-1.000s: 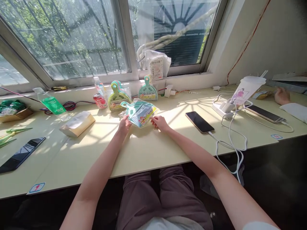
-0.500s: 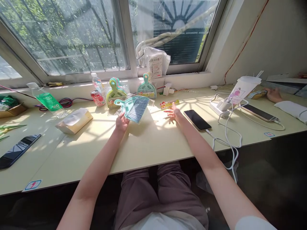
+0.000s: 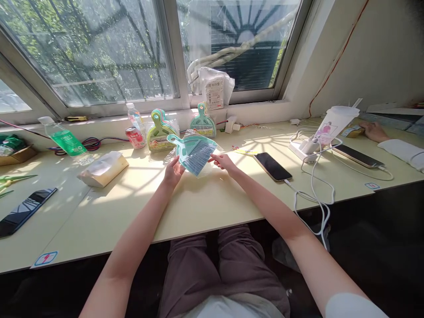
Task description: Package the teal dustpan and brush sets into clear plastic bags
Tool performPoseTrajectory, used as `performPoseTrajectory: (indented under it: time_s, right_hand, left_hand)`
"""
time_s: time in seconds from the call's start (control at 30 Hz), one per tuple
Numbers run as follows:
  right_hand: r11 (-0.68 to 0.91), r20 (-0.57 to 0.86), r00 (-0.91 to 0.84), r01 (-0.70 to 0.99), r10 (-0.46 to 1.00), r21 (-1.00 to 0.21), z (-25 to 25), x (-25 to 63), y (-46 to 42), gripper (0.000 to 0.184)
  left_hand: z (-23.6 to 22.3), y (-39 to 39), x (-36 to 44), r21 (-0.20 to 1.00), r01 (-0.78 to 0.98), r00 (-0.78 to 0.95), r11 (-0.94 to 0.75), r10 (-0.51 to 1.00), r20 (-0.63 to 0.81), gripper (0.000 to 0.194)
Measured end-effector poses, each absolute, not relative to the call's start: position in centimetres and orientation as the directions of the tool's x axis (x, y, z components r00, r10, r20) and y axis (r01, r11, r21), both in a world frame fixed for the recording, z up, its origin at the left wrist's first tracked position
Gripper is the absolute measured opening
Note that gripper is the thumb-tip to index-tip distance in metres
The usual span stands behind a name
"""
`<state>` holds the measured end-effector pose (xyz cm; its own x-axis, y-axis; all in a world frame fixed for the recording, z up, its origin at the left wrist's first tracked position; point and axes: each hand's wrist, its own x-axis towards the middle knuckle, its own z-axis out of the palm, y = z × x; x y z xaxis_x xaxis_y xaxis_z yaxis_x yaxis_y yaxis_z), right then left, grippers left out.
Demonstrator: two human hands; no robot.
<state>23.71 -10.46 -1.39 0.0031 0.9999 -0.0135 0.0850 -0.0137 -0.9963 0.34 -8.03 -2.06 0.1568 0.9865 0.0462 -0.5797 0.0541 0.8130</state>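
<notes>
A teal mini brush-and-dustpan set (image 3: 191,151) is held just above the pale desk (image 3: 205,198). My left hand (image 3: 172,171) grips its lower left edge. My right hand (image 3: 223,162) pinches its right side, where clear wrapping shows. The colourful paper label (image 3: 244,151) that was on it lies flat on the desk to the right, beside a black phone (image 3: 272,166). Two more packaged sets, a green one (image 3: 159,132) and a teal one (image 3: 202,122), lean against the window ledge behind.
A tissue pack (image 3: 103,168), red can (image 3: 134,136) and green-labelled bottle (image 3: 64,137) are at the left. A dark phone (image 3: 24,211) lies far left. White cables (image 3: 314,190), a power strip (image 3: 306,148) and a cup (image 3: 334,124) are on the right, near another person's hand (image 3: 374,130).
My right hand pulled the paper label off the set and dropped it on the desk to the right, then came back to the set's right side. My left hand kept its grip.
</notes>
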Motion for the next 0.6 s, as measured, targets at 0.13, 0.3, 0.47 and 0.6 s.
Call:
performPoseTrajectory:
  time_s: [0.13,0.3,0.47,0.6]
  right_hand:
    - [-0.056,-0.059,0.088,-0.036,0.994,-0.998,-1.1,25.2,-9.9,0.017]
    - [-0.079,-0.061,-0.074,-0.274,0.995,-0.958,-0.9,25.3,-9.5,0.007]
    - [-0.073,-0.035,-0.107,-0.369,0.994,-0.927,-1.8,23.8,-9.6,0.018]
    - [-0.038,-0.039,-0.004,-0.356,0.999,-0.934,-2.3,23.5,-9.5,0.024]
  left_hand:
    - [-2.0,-8.1,0.4,0.810,-0.586,0.186,0.026,0.977,0.103,0.045]
    - [-2.1,-8.2,0.3,0.826,-0.563,0.178,0.019,0.979,0.098,0.041]
    - [-2.1,-7.8,0.1,0.860,-0.507,0.203,0.059,0.978,0.053,0.035]
    - [-2.3,-7.0,-0.4,0.929,-0.357,0.040,0.101,0.995,-0.093,0.031]
